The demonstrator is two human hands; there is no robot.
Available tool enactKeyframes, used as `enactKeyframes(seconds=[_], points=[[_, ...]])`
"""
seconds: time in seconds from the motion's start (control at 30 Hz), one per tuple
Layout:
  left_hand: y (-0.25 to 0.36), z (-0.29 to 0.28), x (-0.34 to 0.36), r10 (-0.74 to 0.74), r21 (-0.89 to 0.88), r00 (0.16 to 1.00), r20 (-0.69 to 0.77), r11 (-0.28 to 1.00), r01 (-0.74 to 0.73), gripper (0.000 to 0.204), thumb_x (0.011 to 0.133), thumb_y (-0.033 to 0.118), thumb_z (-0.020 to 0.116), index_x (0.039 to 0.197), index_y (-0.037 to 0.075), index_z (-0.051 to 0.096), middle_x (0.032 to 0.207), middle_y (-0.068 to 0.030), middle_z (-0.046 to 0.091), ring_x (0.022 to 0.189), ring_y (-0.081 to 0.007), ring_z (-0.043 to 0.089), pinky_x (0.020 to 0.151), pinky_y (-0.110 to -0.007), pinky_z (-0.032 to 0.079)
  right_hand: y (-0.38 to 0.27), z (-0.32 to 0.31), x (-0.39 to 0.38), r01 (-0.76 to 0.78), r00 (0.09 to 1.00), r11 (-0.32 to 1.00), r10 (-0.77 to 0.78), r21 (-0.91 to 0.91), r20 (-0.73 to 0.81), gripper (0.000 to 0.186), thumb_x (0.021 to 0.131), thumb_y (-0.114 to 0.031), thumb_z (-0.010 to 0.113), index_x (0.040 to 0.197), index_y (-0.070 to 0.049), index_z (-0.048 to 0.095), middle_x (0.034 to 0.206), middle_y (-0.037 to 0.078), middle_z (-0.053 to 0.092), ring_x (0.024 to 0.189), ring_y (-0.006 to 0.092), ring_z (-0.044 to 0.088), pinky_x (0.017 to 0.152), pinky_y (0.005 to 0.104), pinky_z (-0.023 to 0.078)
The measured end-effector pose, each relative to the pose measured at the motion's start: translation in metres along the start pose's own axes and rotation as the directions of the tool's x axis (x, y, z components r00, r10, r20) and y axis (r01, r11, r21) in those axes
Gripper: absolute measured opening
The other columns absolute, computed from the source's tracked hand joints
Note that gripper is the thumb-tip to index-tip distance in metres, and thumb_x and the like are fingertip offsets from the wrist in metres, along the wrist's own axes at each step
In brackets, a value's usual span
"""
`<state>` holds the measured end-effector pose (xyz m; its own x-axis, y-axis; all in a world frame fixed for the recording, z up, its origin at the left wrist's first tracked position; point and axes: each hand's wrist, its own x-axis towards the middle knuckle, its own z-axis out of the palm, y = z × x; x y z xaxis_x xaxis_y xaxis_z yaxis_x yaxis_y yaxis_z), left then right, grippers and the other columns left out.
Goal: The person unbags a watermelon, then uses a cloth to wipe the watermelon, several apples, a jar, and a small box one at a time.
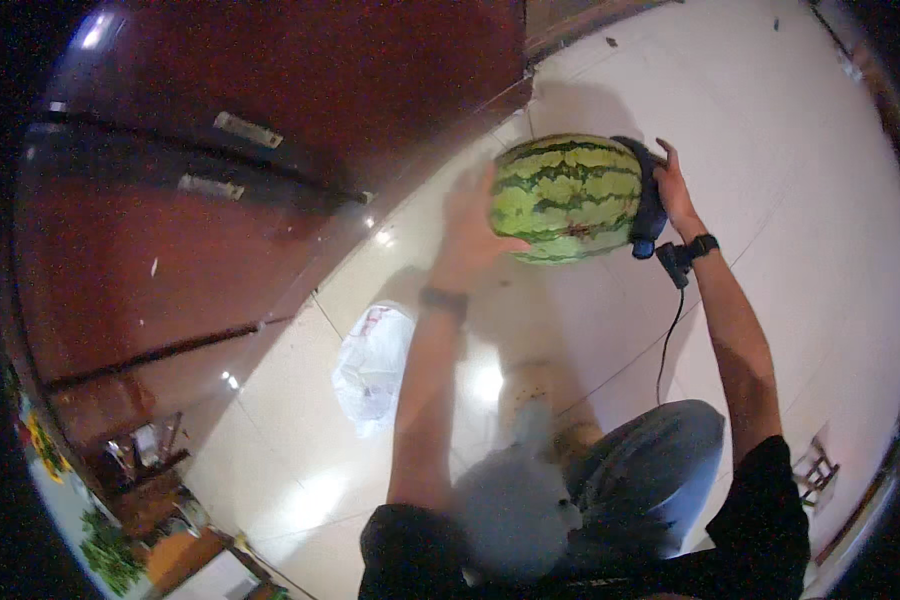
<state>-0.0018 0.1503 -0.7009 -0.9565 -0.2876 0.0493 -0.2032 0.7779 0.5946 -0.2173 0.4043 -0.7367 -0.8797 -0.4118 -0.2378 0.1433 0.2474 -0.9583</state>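
Note:
A large green watermelon [567, 198] with dark wavy stripes is between my two hands, over the pale tiled floor. I cannot tell whether it touches the floor. My left hand [475, 228], smeared by motion, cups its left end with the thumb on the rind. At the right end, my right hand [676, 195] has its fingers bent against a dark object [653, 195] with a bluish tip, pressed along the melon; its kind is unclear. A small black device [675, 263] with a cord hangs by the right wrist, below a black wristband [703, 244].
A white plastic bag [372, 370] lies on the floor left of my legs. Dark red cabinet fronts [220, 230] with handles stand along the left. The cord [667, 345] runs down to my bent knee [660, 450]. A small wooden stool [817, 472] is at the lower right.

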Motion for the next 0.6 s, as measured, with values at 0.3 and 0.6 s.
enactKeyframes(seconds=[0.3, 0.6], points=[[-0.024, 0.029, -0.026, -0.512, -0.661, 0.853, -0.104, 0.677, 0.325, 0.088, 0.077, 0.029, 0.073, 0.143, 0.009, 0.018, 0.133, -0.0236, 0.034, 0.125, -0.0344, 0.035, 0.103, -0.041, 0.032, 0.022, -0.013, -0.019, -0.387, 0.915, 0.825, 0.286, 0.412, 0.286, 0.061, 0.072, -0.006, 0.039, 0.132, 0.002, 0.039, 0.128, 0.012, 0.048, 0.118, 0.0224, 0.044, 0.103, 0.0299, 0.032], [0.012, 0.041, 0.000, -0.311, -0.796, 0.947, -0.079, 0.592, 0.128, 0.081, 0.085, 0.021, 0.065, 0.144, 0.009, 0.011, 0.141, -0.0153, 0.032, 0.128, -0.0246, 0.033, 0.105, -0.034, 0.029, -0.008, -0.007, -0.030, 0.054, 0.970, 0.994, -0.074, 0.092, 0.231, 0.058, 0.076, 0.015, 0.037, 0.133, 0.000, 0.041, 0.135, 0.010, 0.045, 0.127, 0.0190, 0.038, 0.107, 0.0308, 0.029]])
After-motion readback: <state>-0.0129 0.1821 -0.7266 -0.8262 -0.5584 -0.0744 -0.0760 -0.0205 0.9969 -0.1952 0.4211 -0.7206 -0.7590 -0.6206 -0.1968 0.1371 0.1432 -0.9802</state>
